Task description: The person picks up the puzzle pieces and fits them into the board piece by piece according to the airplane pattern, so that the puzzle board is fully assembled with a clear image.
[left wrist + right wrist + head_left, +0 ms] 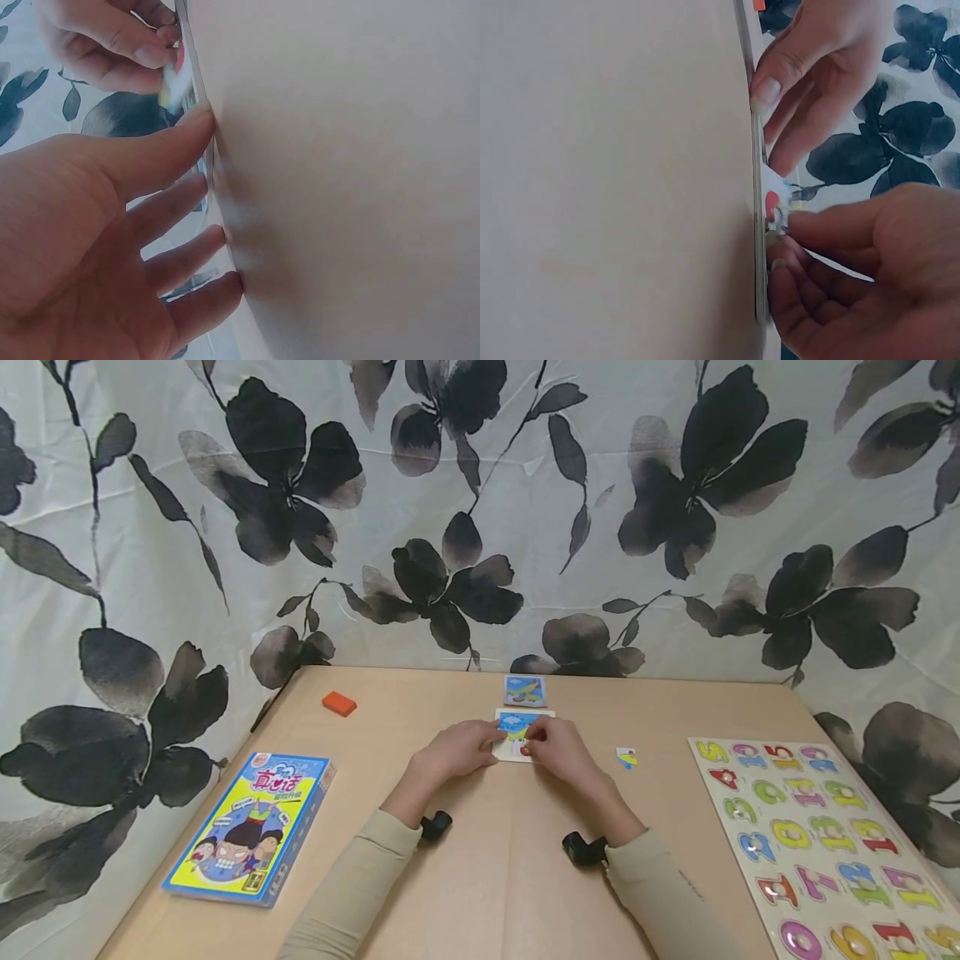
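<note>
Setting: a tan wooden table (480,893) set against a white cloth backdrop printed with large black flowers (450,485).
Thing in hand: a small square picture puzzle board with a blue sky scene (519,735) lies flat near the middle of the table, towards the far edge, between the two hands.
Left hand: the left hand (453,750) rests on the table at the board's left edge, fingers straight and a little spread, their tips touching the board's rim, as the left wrist view shows (161,225).
Right hand: the right hand (558,752) is at the board's right part, thumb and forefinger pinching a small white and red puzzle piece (774,201) just above the board's face; the piece is mostly hidden by the fingers in the head view.
Just behind: a second small blue picture card showing a plane (525,691) lies beyond the board, close but apart.
Right of the hands: a tiny loose yellow and blue piece (627,757) lies alone, near the board.
Far right: a large wooden number puzzle board with coloured digits (817,835) fills the table's right side.
Far left: a bright blue and yellow cartoon game box (251,827) lies flat at the left edge; a small orange block (339,703) sits beyond it.
</note>
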A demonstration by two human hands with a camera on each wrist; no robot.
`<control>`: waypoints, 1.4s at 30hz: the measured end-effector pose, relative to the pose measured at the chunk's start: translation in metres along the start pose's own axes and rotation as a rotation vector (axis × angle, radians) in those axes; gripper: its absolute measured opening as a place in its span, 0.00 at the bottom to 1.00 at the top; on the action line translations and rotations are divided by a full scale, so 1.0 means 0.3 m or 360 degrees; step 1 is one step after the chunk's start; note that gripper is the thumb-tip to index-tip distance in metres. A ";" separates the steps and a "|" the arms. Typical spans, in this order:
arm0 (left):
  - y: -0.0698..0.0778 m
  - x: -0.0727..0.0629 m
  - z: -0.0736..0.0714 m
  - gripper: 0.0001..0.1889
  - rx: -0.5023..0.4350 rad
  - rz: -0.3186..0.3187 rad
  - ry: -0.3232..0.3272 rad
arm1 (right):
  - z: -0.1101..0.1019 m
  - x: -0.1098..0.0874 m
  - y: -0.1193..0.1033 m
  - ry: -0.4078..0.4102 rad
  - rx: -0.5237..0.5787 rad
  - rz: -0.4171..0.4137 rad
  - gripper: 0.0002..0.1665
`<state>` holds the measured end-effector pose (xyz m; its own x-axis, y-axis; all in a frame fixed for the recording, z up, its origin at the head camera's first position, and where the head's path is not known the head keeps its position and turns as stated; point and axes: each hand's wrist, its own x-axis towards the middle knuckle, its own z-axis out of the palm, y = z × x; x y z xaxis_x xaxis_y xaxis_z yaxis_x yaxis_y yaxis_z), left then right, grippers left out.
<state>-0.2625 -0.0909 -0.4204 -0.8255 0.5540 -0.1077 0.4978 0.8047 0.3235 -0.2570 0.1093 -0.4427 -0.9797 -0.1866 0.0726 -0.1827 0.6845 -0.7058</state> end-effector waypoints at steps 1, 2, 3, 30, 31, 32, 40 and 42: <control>0.000 0.000 0.000 0.26 -0.0003 0.0005 0.0003 | 0.004 0.001 -0.002 -0.0019 -0.0018 -0.0011 0.06; 0.000 -0.001 -0.001 0.26 -0.0006 0.0007 0.0003 | 0.007 0.000 -0.005 -0.0037 -0.0035 -0.0020 0.07; 0.000 -0.001 -0.001 0.26 -0.0007 0.0010 0.0002 | 0.009 -0.001 -0.008 -0.0065 -0.0044 -0.0024 0.08; 0.002 -0.007 -0.011 0.24 -0.0042 0.0047 0.0010 | 0.002 -0.024 -0.024 -0.0202 -0.0096 -0.0083 0.07; 0.002 -0.006 -0.011 0.24 -0.0040 0.0047 0.0008 | 0.005 -0.022 -0.023 -0.0188 -0.0106 -0.0086 0.04; 0.002 -0.005 -0.011 0.24 -0.0038 0.0046 0.0005 | 0.009 -0.020 -0.020 -0.0168 -0.0118 -0.0091 0.02; -0.002 0.002 -0.005 0.25 0.0011 0.0048 0.0008 | 0.025 -0.008 -0.031 -0.0108 -0.0129 -0.0010 0.05; -0.004 0.001 -0.003 0.25 0.0020 0.0040 0.0009 | 0.029 -0.007 -0.037 -0.0115 -0.0123 0.0023 0.05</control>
<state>-0.2637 -0.0919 -0.4199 -0.8143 0.5727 -0.0947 0.5214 0.7933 0.3143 -0.2522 0.0961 -0.4412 -0.9744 -0.2247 0.0097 -0.1769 0.7393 -0.6497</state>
